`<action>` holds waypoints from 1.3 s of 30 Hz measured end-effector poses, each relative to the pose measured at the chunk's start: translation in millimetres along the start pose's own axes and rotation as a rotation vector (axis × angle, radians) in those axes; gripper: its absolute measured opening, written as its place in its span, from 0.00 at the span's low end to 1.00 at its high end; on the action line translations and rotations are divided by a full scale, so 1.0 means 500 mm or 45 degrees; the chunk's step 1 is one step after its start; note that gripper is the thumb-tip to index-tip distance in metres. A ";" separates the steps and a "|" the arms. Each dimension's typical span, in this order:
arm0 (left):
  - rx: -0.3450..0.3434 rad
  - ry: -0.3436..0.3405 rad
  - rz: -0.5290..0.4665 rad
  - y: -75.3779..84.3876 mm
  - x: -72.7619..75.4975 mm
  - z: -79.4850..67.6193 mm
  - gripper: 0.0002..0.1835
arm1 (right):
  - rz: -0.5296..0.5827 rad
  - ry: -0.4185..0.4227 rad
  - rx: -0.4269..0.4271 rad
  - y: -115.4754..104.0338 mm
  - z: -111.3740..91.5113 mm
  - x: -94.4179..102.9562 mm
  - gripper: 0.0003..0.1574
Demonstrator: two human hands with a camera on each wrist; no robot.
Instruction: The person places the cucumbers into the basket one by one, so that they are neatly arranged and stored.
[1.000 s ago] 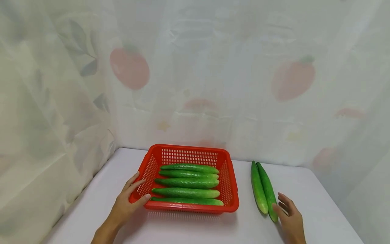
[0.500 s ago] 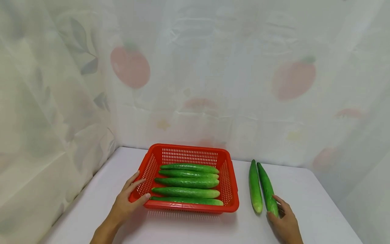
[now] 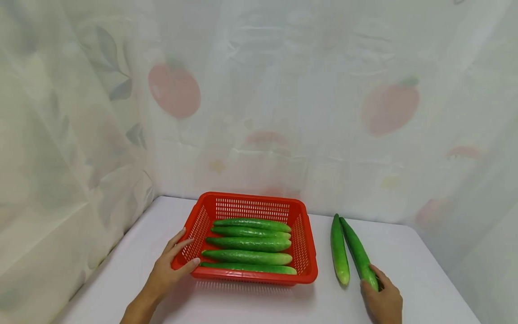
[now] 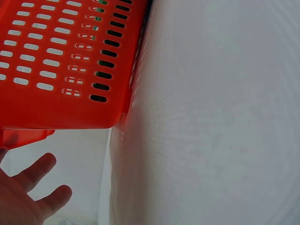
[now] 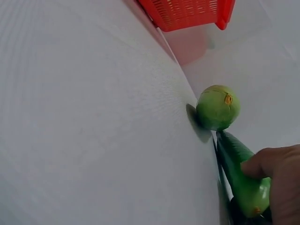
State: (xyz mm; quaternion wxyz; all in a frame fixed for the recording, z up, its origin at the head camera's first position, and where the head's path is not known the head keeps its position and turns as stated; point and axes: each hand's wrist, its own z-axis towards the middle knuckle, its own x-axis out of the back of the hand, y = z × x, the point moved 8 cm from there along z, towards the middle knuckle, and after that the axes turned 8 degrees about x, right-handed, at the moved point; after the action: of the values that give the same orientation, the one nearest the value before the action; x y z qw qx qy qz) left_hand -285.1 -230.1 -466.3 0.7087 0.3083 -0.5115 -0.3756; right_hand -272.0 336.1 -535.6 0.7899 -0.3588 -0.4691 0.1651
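Note:
A red plastic basket point(image 3: 310, 270) stands on the table with several cucumbers point(image 3: 248, 243) lying side by side in it. My left hand point(image 3: 163, 272) rests at its front left corner, thumb and fingers spread over the rim; in the left wrist view, two outstretched fingers point(image 4: 35, 172) show apart from the basket wall. To the right, my right hand point(image 3: 382, 294) grips a cucumber point(image 3: 356, 245) near its lighter front end, thumb on one side and fingers on the other. Another cucumber point(image 3: 339, 252) lies just left of it, its far end close to the held one's.
The table point(image 3: 243, 310) has a white cover. A pale curtain with fruit prints point(image 3: 283, 112) hangs behind it, and patterned cloth point(image 3: 69, 189) closes off the left side. More pale cloth point(image 3: 485, 216) hangs at the right.
My right hand has moved onto the right cucumber and taken hold of it. That cucumber's front end has swung right, away from the other one. My left hand has stayed still.

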 end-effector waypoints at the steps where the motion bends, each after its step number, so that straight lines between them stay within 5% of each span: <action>1: -0.001 0.001 0.001 0.000 0.000 0.000 0.29 | 0.022 0.019 -0.039 0.005 0.000 0.002 0.34; 11: 0.007 -0.005 -0.001 -0.001 -0.002 0.000 0.29 | 0.413 0.306 -0.381 0.053 -0.014 0.041 0.32; 20: 0.012 -0.006 0.004 -0.001 -0.001 0.000 0.29 | 0.898 0.531 -0.464 0.059 -0.019 0.058 0.30; 39: 0.004 0.001 0.009 0.001 0.000 -0.001 0.29 | 1.041 0.547 -0.435 0.010 -0.009 0.076 0.30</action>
State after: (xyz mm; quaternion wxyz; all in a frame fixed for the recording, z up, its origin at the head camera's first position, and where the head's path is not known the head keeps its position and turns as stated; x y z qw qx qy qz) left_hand -284.5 -230.0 -465.9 0.7097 0.3077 -0.5130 -0.3721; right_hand -248.7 360.4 -517.0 0.6692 -0.6638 -0.1367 0.3046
